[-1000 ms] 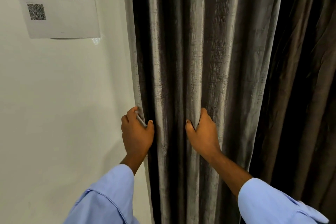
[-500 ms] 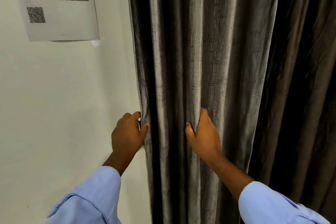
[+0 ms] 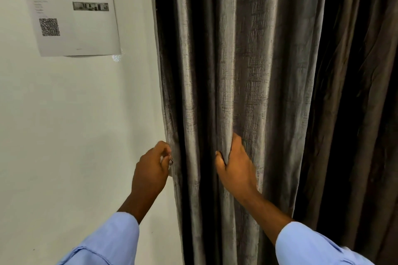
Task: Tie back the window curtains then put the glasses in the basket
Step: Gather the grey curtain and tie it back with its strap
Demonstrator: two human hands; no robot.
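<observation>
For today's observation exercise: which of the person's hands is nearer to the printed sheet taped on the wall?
Left. The left hand is at the curtain's wall-side edge, below the printed sheet; the right hand grips a fold farther right.

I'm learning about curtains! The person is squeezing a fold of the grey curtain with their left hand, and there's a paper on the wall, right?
Not quite: the head view shows the right hand squeezing the grey curtain fold. The paper is on the wall.

White wall [image 3: 64, 125] carries taped paper sheet [image 3: 73, 8].
</observation>
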